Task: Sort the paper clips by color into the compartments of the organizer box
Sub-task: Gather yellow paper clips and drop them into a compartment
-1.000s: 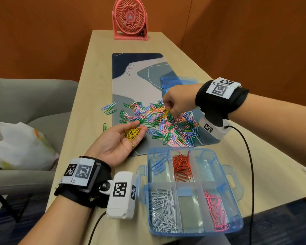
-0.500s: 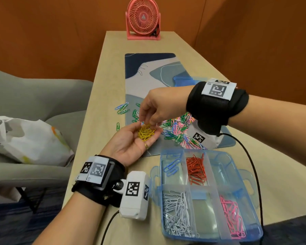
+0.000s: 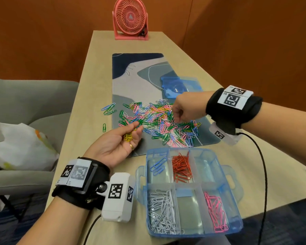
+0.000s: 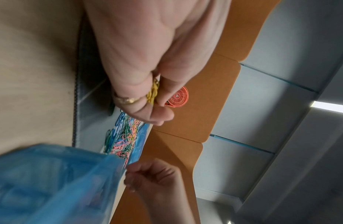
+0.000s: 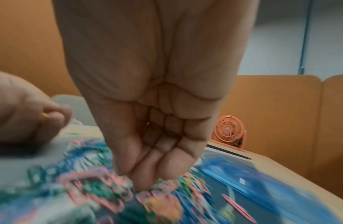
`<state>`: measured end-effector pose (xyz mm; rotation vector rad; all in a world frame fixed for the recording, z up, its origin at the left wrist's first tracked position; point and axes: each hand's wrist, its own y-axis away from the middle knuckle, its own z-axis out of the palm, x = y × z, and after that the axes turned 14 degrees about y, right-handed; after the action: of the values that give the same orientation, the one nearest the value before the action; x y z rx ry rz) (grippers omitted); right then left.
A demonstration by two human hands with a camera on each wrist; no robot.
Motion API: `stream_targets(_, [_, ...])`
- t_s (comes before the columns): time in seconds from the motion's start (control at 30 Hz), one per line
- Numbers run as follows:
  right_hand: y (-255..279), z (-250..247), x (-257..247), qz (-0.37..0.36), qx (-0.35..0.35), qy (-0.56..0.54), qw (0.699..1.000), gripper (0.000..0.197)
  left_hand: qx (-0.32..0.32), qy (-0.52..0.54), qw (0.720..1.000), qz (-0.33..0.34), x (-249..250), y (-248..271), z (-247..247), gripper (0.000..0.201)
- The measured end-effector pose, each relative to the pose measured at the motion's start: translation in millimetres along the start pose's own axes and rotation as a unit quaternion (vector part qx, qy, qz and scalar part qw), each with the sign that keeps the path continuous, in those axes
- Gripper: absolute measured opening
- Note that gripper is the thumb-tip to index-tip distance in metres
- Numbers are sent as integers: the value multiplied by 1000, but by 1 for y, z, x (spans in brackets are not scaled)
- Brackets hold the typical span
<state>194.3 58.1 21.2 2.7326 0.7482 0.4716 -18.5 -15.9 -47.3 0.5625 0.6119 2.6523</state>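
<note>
Pale wooden table (image 3: 88, 103) against orange-brown wall panels, with a pink fan (image 3: 130, 18) at the far end at 12 o'clock. Grey chair (image 3: 34, 99) with a white bag (image 3: 16, 147) off at 9 o'clock. Patterned desk mat (image 3: 140, 71) down the middle, bearing a loose blue lid (image 3: 182, 85) at 1 o'clock and, nearer, the mixed pile of paper clips (image 3: 157, 121): green, blue, pink, yellow and white, tangled together.

Organizer box (image 3: 226, 174) open at 5 o'clock, just beside the mat's near edge. Blue clips (image 3: 157, 166) in the far-left compartment, orange-red clips (image 3: 181, 167) in the far-middle, white clips (image 3: 162, 211) in the near-left, pink clips (image 3: 215, 214) in the near-right. Far-right and near-middle apparently empty.

Left hand (image 3: 117, 144) palm-up at 8 o'clock of the pile, fingers curled in and cupping a small bunch of yellow clips (image 3: 128, 137); thumb closing over them in the left wrist view. Right hand (image 3: 185, 108) poised over the pile's 2 o'clock side, fingers bunched together and pointing down onto the clips; too blurred to tell whether one is pinched.

Probably mid-collection of yellows, none yet in the box. Light, stiff, smooth wire, so slippery and prone to hooking onto neighbours. Best taken one at a time with a fingertip pinch across the flat loops, lifted clear with a slight shake to shed hangers-on. Cupped palm better kept level, or the bunch may slide out. Tipping the lot over an empty compartment likely easier than placing singly.
</note>
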Motion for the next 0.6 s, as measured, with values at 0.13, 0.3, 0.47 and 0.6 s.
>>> stream_targets(0.13, [8,13,16,26,-21,-6,999,18,-3,-22,1000,-14,0,2,3,16])
stream_targets(0.3, [16,19,20,5,-43,-30,999,12,-8,-41,999,-9,-3,9,12,14])
stream_targets(0.47, [19,30,17,-8,-26,-39,999,12,-30,-58,998,-6,-8,26,23,15])
stream_targets(0.6, [21,32,18,-24,-2,-34,999,5,-17,-72,997,-5,-23,34,33,16])
